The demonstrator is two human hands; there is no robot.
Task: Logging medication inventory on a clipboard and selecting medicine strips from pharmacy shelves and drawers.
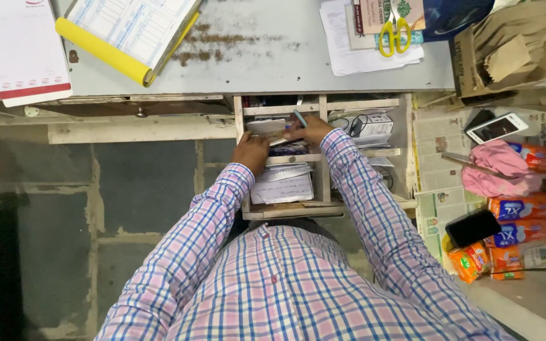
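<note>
both hands were down inside the open wooden drawer [323, 208], which was split into compartments and pulled out from under the grey counter [273, 63]. the left hand [251, 151] was in the far left compartment, its fingers curled over the near edge of a small stack of cards or slips [265, 127]; it looked like a grasp, though from where i stood i couldn't tell how firmly the stack was held. the stack lay flat with its long axis running left to right, just beyond the left knuckles and reaching towards the other hand.

the right hand [313, 129] came in from the right side and met the same stack at its right end, fingers pinched there, with a thin blue pen [300, 118] poking up between them at a slant. so the stack sat between the two hands, touching both, the left hand nearer its middle.

just nearer the body, in the next compartment, lay loose white papers [284, 186]. in the right compartment sat a small box with cables [369, 127]. up on the counter were yellow scissors [394, 33] and a yellow-spined pad [127, 35], well apart from the hands.
</note>
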